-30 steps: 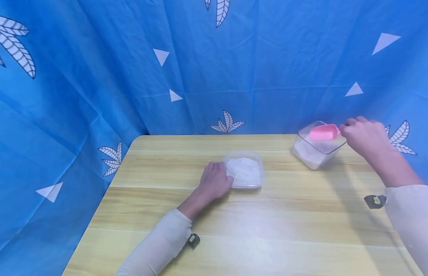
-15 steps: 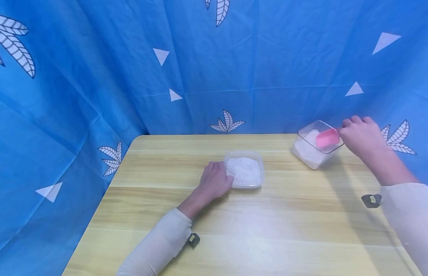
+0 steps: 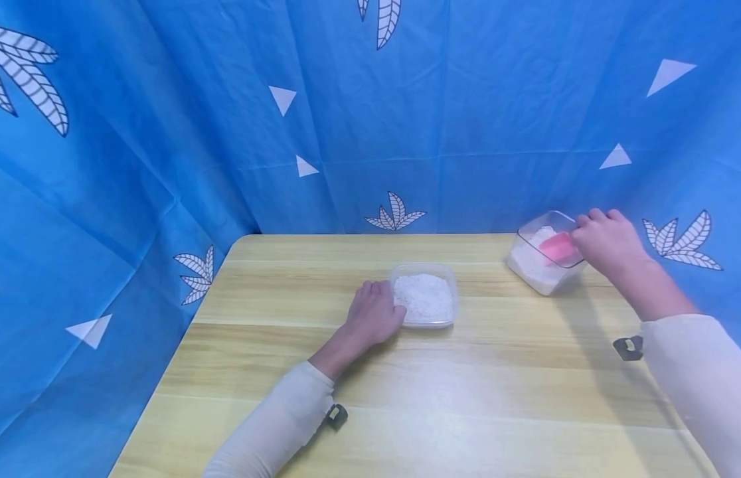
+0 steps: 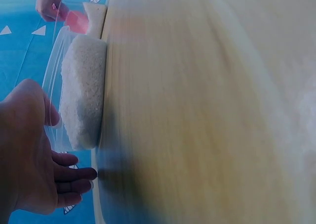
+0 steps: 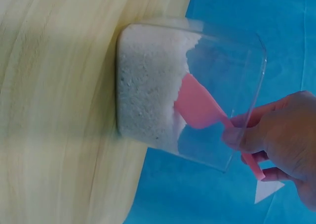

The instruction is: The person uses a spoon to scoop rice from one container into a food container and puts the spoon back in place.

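My right hand [image 3: 609, 242] grips the handle of a pink scoop [image 5: 197, 103] at the upper right of the head view. The scoop tilts down inside a clear square canister [image 3: 534, 265], its tip in the white grains. In the right wrist view the grains [image 5: 148, 80] slope up one wall. Left of it stands a low clear food container [image 3: 427, 325], heaped with white grains [image 4: 84, 90]. My left hand [image 3: 375, 312] rests against this container's left side. Its thumb touches the rim, while the loosely bent fingers [image 4: 74, 174] lie beside it near the table.
Both containers stand on a pale wood table [image 3: 466, 392]. A blue curtain [image 3: 466, 133] with white leaf and triangle prints hangs right behind the table and along its left side. The square canister is close to the back edge.
My right hand has moved left and slightly down. The scoop has gone from level above the canister's rim to tilted down inside, at the grains. The left hand has stayed in place.
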A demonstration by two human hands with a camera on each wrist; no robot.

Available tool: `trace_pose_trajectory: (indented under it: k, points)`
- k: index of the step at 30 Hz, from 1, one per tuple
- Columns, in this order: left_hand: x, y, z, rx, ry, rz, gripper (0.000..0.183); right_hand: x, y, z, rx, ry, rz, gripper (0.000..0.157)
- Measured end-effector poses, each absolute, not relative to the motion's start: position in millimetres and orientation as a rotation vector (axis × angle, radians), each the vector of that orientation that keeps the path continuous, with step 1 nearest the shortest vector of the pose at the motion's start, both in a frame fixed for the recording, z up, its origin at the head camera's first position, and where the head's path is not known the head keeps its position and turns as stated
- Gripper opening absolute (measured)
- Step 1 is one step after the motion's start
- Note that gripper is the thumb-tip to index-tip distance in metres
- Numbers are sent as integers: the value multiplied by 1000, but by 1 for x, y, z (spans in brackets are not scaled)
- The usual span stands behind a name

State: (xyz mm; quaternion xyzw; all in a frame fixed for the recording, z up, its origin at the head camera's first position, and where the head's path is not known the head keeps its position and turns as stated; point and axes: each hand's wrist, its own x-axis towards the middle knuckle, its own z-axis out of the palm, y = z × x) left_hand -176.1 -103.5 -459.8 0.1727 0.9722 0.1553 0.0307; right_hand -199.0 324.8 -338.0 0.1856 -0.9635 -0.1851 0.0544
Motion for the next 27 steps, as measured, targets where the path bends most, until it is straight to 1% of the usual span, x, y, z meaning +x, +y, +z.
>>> trace_pose_trajectory:
  k: [14,16,19,22,24,27]
  points:
    - [-175,-104,-459,518,2968,541,40,-197,322,-347,597,-2882,-470,24]
    - [-175,-105,-459,513,2960,556,39,-195,323,-346,610,-2872,-437,27]
    - [-176,-105,-459,523,2955,566,34,-192,324,-342,627,-2841,-397,36]
    - [-177,-105,-457,549,2955,545,30,-189,323,-337,640,-2782,-359,37]
    - [-178,-107,-455,548,2962,531,35,-188,320,-334,643,-2750,-307,33]
    - [-180,-113,-450,516,2985,527,53,-187,310,-331,634,-2736,-197,30]
